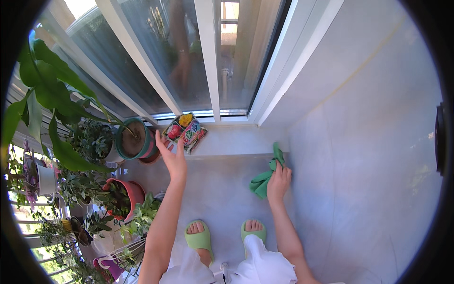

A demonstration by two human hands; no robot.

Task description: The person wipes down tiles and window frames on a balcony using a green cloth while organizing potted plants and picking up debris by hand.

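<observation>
My right hand (279, 183) grips a green cloth (261, 183), which hangs from the fingers on both sides near the corner of the ledge and the wall. My left hand (173, 156) has its thumb and fingers spread, close to a plastic packet with flower pictures and writing (191, 133) that lies on the pale ledge (237, 140) below the window. Whether the fingers touch the packet I cannot tell. Just left of that hand stands a green pot (122, 142) with soil and a large-leaved plant (53, 92).
Several potted plants crowd the left side, among them a red pot (134, 195), a white pot (46, 180) and a purple pot (114, 267). White window bars (207, 60) rise ahead. A smooth wall (354, 159) stands at the right. My feet wear green slippers (198, 239) on the floor.
</observation>
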